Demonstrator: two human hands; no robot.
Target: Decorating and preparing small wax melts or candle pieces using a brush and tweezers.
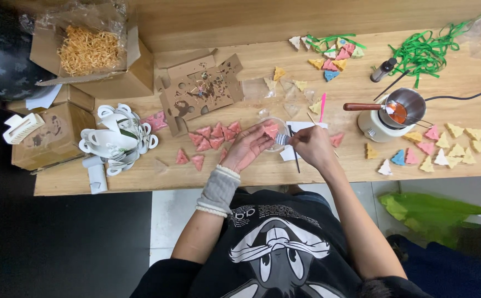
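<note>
From the head camera, looking straight down, the left hand [247,148] was curled around a pink triangular piece [271,130], its grip closed on it with the fingertips, over what looked like a small clear dish [276,144] on the table [328,165]. The piece sat at the far end of that grip, away from the person's body, with its flat face up.

The right hand [311,144] lay just to the right of the left one, its grip closed on a slim tool [282,139] with a pale tip. The tool's long axis ran roughly sideways, from the right grip leftward toward the pink piece, and the tip came just beside or touching it; the view was too small for me to say which. So the piece lay to the left of the right grip and close by, and both hands were about equally near it.

Left of the left grip, more pink triangles [214,137] lay in a loose cluster. Well to the right of the right grip stood a small melting pot [403,107] holding orange-red liquid, with coloured triangles [444,148] spread beyond it.
</note>
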